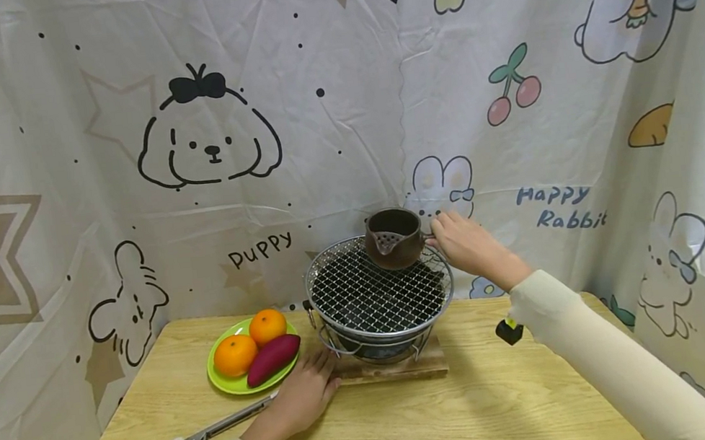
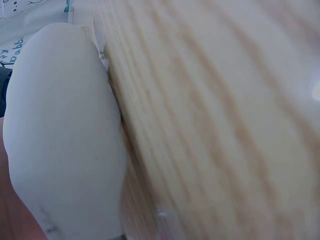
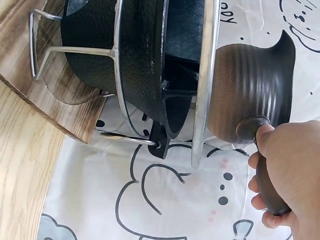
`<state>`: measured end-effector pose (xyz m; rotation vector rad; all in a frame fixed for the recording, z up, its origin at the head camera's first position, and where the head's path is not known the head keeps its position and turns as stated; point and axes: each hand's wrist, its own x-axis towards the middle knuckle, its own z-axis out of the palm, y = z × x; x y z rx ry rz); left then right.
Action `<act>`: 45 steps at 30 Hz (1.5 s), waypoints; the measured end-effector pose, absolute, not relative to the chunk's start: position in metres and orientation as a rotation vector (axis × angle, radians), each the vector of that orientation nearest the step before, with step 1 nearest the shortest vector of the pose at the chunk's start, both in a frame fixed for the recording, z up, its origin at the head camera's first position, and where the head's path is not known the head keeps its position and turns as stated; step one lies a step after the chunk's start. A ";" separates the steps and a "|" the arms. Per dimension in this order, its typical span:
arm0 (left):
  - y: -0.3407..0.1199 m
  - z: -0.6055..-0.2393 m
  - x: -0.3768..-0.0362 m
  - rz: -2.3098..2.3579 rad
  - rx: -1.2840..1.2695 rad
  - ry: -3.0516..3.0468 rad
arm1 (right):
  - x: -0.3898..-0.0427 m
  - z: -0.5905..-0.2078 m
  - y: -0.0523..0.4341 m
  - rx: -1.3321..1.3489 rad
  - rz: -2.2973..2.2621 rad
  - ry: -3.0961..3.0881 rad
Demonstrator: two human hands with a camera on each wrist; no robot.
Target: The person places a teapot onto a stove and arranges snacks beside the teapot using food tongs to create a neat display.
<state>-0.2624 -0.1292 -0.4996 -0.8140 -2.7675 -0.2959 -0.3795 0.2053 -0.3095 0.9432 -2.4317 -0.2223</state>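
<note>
My right hand grips the side handle of a dark brown clay teapot, spout toward me. The pot is at the back right of a round wire grill rack; whether its base touches the mesh, I cannot tell. Under the rack stands a black charcoal stove in a wire frame. My left hand rests by the left end of the wooden board under the stove, its fingers extended and holding nothing visible. Metal tongs lie partly beneath that forearm; their white handle fills the left wrist view's left side.
A green plate left of the stove bears two oranges and a purple sweet potato. A small black object sits on the table near the right sleeve. Patterned cloth hangs behind the wooden table.
</note>
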 end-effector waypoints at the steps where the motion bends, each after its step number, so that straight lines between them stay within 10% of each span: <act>1: -0.129 -0.500 -0.262 -0.298 -0.815 -2.768 | -0.379 -0.310 0.205 0.945 -0.221 -2.428; 45: -0.129 -0.494 -0.258 -0.290 -0.800 -2.814 | -0.377 -0.307 0.204 0.859 -0.215 -2.518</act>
